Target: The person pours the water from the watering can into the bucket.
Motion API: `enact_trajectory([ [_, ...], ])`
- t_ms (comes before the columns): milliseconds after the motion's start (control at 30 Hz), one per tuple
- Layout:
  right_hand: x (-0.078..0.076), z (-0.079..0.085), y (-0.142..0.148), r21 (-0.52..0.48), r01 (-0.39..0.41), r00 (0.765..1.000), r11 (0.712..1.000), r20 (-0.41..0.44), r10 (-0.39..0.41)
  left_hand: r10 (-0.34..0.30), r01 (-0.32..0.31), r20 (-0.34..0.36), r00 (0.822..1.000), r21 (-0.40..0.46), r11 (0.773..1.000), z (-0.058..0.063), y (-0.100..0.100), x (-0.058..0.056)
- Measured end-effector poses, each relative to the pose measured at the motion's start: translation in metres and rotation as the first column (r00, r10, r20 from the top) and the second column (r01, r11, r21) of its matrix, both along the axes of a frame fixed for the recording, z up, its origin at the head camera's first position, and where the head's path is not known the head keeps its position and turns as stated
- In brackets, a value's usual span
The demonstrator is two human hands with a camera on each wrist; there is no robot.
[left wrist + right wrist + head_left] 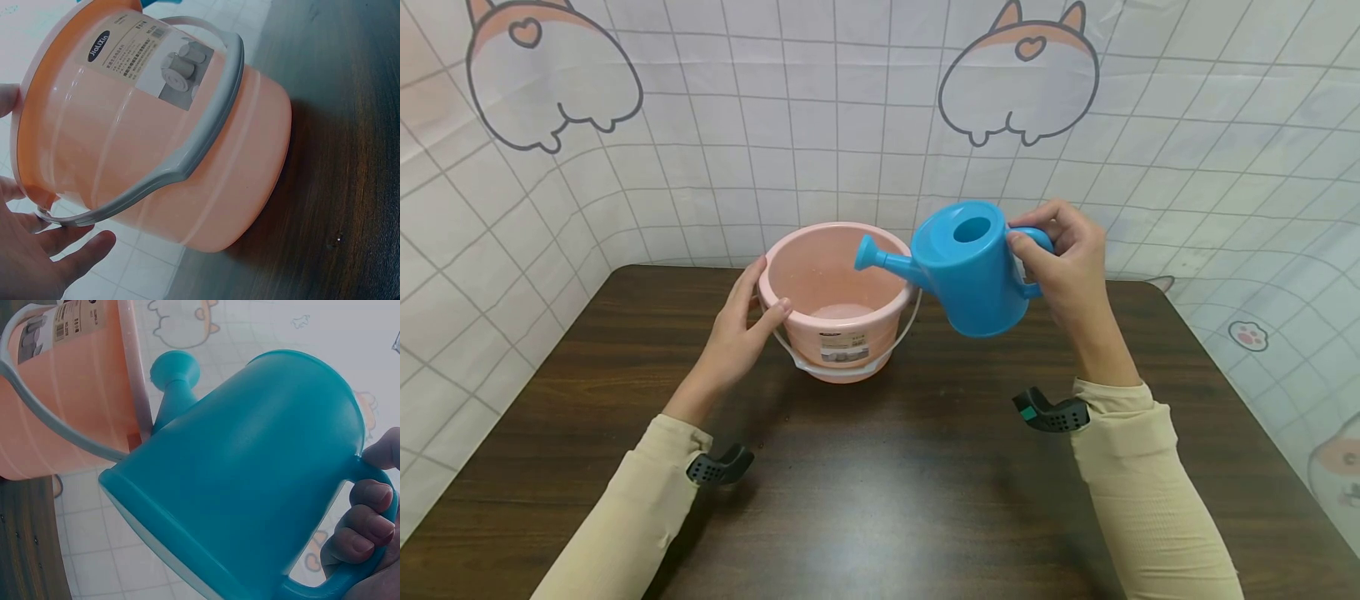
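Observation:
My right hand (1063, 254) grips the handle of a blue watering can (973, 283), fingers curled through the loop and thumb on top. The can is held up at the right of a pink bucket (842, 333), tilted a little, and its spout (891, 260) reaches over the bucket's rim. My left hand (737, 333) holds the left side of the rim, thumb on the near edge and fingers round the outside. In the left wrist view the bucket's grey-white handle (212, 125) hangs down across its labelled front. The bucket stands upright on the table.
The dark wooden table (865, 483) spreads out toward me. A white cloth (850, 108) with a grid and cartoon corgi prints hangs behind and along both sides. Each wrist wears a black band (1052, 414) over a cream sleeve.

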State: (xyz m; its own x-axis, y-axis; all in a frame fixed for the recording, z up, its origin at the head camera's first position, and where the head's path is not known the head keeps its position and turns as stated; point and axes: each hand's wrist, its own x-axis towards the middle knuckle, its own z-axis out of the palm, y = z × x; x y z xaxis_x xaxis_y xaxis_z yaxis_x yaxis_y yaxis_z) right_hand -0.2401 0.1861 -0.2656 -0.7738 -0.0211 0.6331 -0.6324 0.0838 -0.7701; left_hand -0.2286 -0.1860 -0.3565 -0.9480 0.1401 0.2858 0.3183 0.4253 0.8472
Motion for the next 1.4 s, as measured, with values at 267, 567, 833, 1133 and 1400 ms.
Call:
enact_trajectory([
  [267, -0.0001, 0.0007, 0.0001, 0.019, 0.015, 1.000, 1.000, -0.003, -0.015, -0.001, 0.001, -0.020, 1.000, -0.002, 1.000, 0.0000, 0.0004, -0.0006],
  [567, 0.0006, 0.0008, 0.0001, 0.018, 0.019, 1.000, 1.000, 0.008, -0.019, 0.002, -0.002, -0.012, 1.000, 0.001, 1.000, 0.0002, 0.0008, -0.0006],
  [833, -0.0002, 0.0007, 0.0001, 0.005, 0.006, 1.000, 1.000, 0.005, -0.006, 0.002, -0.002, -0.002, 1.000, 0.002, 1.000, -0.0002, 0.0005, -0.0008],
  [1133, -0.0006, 0.0011, -0.0004, 0.000, 0.005, 1.000, 1.000, 0.012, -0.005, 0.002, -0.002, 0.010, 1.000, 0.011, 1.000, 0.0001, 0.0007, -0.0003],
  [1400, -0.0015, 0.0008, 0.0001, 0.009, 0.012, 1.000, 1.000, 0.004, -0.012, -0.002, 0.002, 0.009, 1.000, 0.022, 1.000, 0.0003, 0.0007, -0.0007],
])
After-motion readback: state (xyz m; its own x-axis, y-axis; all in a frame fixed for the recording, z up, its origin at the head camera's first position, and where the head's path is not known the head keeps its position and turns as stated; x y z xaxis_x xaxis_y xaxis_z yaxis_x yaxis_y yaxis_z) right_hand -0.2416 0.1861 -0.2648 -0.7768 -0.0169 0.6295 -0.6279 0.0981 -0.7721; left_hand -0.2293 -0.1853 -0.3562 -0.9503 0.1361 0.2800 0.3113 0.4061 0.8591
